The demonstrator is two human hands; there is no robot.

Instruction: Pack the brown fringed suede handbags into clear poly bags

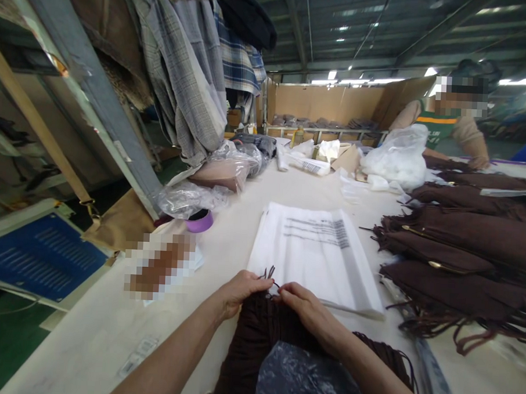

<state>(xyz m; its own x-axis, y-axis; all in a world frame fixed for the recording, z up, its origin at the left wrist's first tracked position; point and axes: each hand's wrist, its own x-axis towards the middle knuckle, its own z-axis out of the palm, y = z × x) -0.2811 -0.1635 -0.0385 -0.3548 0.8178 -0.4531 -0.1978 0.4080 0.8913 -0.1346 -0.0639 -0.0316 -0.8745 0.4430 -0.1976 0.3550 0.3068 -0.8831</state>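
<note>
"At the near middle of the table (95, 329), what do the fingers show?"

"Both sets are closed in a pinch. The left hand (240, 290) and the right hand (304, 306) grip a thin dark cord (276, 285) between thumb and fingertips, the two hands nearly meeting. Loose cord ends stand up beside the left thumb."

"And the brown cloth piece (248, 341)?"

"Directly below both hands, gathered at its top and running off the near edge of the view. A dark plastic sheet (301, 376) lies over its middle. Cords spread out beyond the right forearm."

"What adjoins it?"

"Just beyond the hands, a white printed bag (308, 251) lies flat. To the right, dark brown bags (457, 240) with fringes and zips lie in an overlapping row. To the left, a brown item (159, 271) is pixelated, so its kind cannot be told."

"Farther out?"

"Left of the white printed bag, a purple tape roll (200, 221) sits against clear plastic wrapping (188, 199). Far right, a stuffed clear bag (398, 159) rests on the table, near a person (438, 132) in a green apron with a hand by the farthest brown bags. Far left, clothes (176, 71) hang above the table's edge."
</note>
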